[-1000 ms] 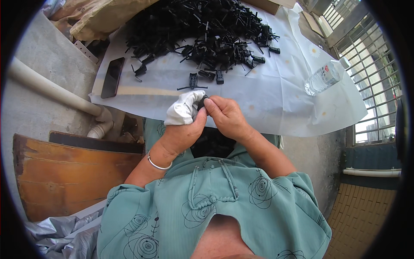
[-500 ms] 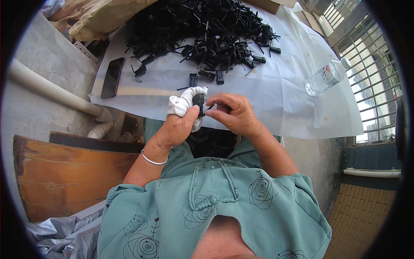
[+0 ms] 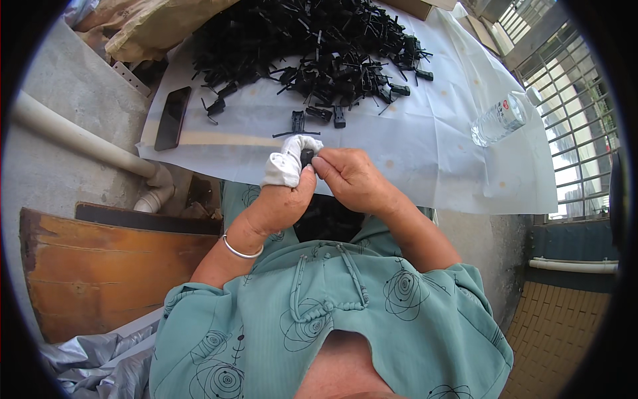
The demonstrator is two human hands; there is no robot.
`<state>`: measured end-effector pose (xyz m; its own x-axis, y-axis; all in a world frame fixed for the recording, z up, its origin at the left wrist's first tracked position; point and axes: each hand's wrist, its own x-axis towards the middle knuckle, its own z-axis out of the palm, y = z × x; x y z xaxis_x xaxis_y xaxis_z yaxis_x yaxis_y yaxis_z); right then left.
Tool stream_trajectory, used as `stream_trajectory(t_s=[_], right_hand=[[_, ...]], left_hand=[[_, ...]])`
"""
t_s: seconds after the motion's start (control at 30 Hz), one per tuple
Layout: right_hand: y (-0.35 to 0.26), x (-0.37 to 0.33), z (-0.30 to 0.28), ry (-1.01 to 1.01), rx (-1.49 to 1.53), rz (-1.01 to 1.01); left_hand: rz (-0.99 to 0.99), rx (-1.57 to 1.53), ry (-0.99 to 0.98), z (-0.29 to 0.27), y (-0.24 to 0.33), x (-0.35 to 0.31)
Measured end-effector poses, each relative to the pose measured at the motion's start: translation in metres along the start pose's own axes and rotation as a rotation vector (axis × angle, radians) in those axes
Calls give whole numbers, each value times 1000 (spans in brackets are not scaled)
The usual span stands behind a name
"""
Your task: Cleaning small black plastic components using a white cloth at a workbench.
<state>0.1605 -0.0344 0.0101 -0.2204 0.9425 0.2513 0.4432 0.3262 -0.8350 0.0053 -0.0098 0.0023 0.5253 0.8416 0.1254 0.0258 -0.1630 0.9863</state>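
- I see a small black plastic part [image 3: 307,157] held between the person's two hands, by the near edge of the tabletop [image 3: 405,136].
- The left hand [image 3: 290,194], its fingers wrapped in white cloth [image 3: 282,171], pinches the part with a bare thumb.
- The right hand [image 3: 349,175] has thumb and fingers pressed together on the part's right side; from my view, its knuckles hide exactly which bit they pinch.
- Just beyond the hands, one black piece with a crossbar [image 3: 298,122] lies on the tabletop, with two loose black pieces [image 3: 319,115] to its right.
- A heap of black pieces [image 3: 299,50] spreads toward the far side.
- I find a phone [image 3: 173,118] by the left edge and a clear bottle [image 3: 497,121] toward the right edge.
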Motion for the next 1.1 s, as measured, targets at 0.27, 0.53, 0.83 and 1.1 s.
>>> stream_trajectory(t_s=[0.27,0.53,0.83,1.1], right_hand=[[25,3,-4,-128,-52,123],[58,30,14,99,-703,46],[28,15,10,270,-263,-253],[24,15,-1,134,225,113]], left_hand=[[237,504,-78,-18,-16,-3],[206,519,316,-25,-28,27],[-134,-121,67,-13,-17,26],[-131,-199,10,-8,-3,19]])
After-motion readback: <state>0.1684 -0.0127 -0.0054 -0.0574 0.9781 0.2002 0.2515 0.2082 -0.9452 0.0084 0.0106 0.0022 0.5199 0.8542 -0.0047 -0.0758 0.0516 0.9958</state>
